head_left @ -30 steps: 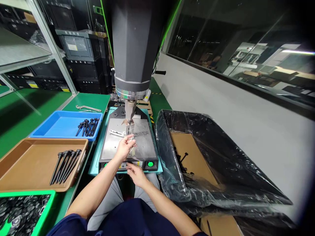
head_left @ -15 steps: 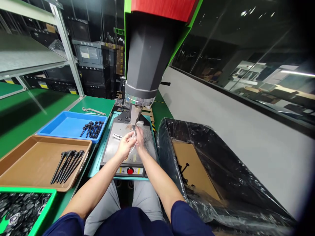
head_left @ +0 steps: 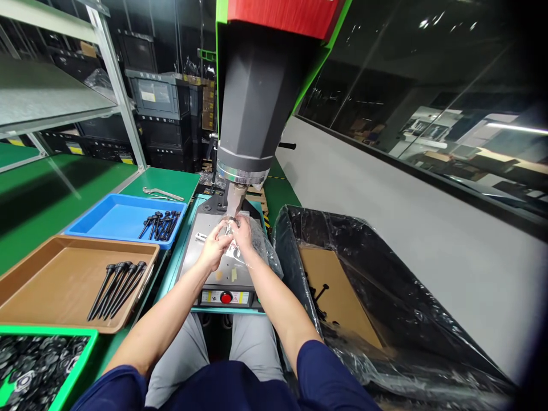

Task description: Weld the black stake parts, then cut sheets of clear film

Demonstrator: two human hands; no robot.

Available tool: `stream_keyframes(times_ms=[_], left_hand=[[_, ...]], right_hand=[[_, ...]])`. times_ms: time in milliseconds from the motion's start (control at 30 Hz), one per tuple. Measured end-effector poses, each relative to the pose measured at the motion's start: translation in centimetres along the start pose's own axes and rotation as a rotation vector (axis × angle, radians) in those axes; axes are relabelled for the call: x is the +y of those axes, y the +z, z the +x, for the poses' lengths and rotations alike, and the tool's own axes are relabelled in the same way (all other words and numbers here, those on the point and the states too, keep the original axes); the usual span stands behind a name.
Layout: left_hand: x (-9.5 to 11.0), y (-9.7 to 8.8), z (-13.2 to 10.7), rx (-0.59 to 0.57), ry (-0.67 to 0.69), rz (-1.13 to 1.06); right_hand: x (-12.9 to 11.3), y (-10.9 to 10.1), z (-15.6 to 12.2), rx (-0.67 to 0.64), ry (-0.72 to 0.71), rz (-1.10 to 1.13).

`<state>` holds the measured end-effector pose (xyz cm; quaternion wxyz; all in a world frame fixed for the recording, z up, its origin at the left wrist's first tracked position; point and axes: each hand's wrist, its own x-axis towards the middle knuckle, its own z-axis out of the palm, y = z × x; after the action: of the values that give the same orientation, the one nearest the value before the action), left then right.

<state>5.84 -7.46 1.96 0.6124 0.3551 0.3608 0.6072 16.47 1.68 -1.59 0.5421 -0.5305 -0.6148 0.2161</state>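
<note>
1. My left hand (head_left: 214,246) has its fingers bent at clear plastic film (head_left: 266,248); I cannot tell whether they are clenched on it, because the folds and the other hand hide the tips.
2. My right hand (head_left: 242,233) is close beside it, fingers bent in toward the same spot; what they grasp, if anything, I cannot make out.
3. The film lies between my two hands and spreads out past my right one, over the metal plate (head_left: 226,271) beneath them.
4. Just beyond my fingertips, the grey tool tip (head_left: 235,197) points down from the machine head (head_left: 248,108) above my grip.
5. Just left of my left hand, a slotted bracket (head_left: 201,236) lies on the plate; nearer my body than both hands sits a red button (head_left: 226,297).
6. Well out to my left, a blue tray (head_left: 107,217) and a brown tray (head_left: 51,285) hold black rods (head_left: 117,290).
7. To the right of my grip stands a box lined with dark plastic (head_left: 351,245), with cardboard (head_left: 338,291) inside.
</note>
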Motion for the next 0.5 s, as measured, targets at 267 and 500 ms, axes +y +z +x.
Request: stream_keyframes(times_ms=[267, 500], left_hand=[[1.0, -0.7, 1.1, 0.040, -0.049, -0.093], [0.7, -1.8, 1.7, 0.059, -0.067, -0.157]], right_hand=[[-1.0, 0.0, -0.6, 0.050, 0.070, 0.005], [-0.9, -1.3, -4.2, 0.104, 0.166, 0.245]])
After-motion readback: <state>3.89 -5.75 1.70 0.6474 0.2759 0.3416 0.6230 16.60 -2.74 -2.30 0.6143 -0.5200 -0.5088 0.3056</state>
